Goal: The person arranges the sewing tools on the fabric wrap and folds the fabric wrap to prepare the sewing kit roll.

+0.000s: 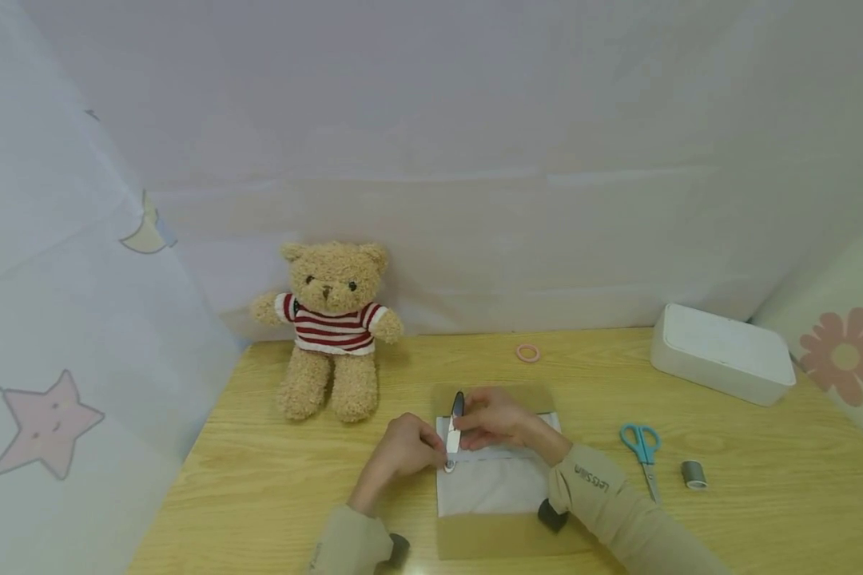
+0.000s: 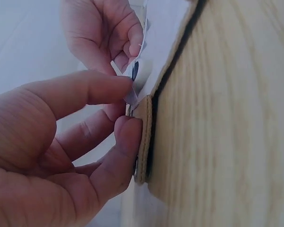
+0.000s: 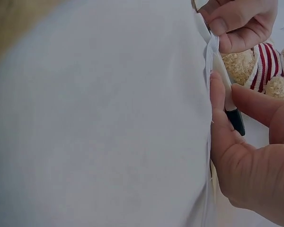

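1. Nearest us, two beige sleeves (image 1: 341, 547) reach in from the bottom edge, over a pale wood-grain desk (image 1: 194, 511).
2. Between the sleeves we see a flat brown board (image 1: 489, 539) lying on the desk, with a white cloth (image 1: 492, 491) spread over much of it.
3. At the cloth's left edge, the left hand (image 1: 407, 447) pinches the cloth between thumb and fingers, close to the board's edge.
4. Just beside it, the right hand (image 1: 495, 417) pinches a slim white tool (image 1: 454, 441) with a black end between thumb and fingers. The tool sits at the cloth's left side, its black end pointing away from us and its rounded white end near the left hand's fingertips.
5. Right of the board lie blue-handled scissors (image 1: 645, 452), blades towards us, and near them a small grey spool (image 1: 693, 474).
6. Farther back we find a pink ring (image 1: 527, 361), a white box (image 1: 726, 351) at right, and a tan teddy bear (image 1: 334, 329) in a red-and-white striped top at left.
7. Behind everything hangs a pale backdrop (image 1: 475, 120).
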Motion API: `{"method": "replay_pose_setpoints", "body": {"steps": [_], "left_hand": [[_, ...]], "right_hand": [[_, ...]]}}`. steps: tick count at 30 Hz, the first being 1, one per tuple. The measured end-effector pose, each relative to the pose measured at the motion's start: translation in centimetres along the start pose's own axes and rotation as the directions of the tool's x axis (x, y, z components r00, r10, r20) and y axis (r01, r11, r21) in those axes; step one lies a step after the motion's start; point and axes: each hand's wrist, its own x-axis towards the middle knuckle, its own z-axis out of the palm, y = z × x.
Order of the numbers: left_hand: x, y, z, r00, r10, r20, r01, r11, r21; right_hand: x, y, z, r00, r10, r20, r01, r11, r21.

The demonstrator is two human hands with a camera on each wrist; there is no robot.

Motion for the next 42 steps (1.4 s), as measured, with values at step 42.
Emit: {"method": "replay_pose_setpoints", "body": {"steps": [42], "left_hand": [[-0.12, 0.35, -0.13, 0.999, 0.025, 0.031, -0.027, 0.998, 0.063]], "right_hand": [[-0.20, -0.60, 0.77, 0.996, -0.087, -0.031, 0.077, 0.966, -0.246]]}}
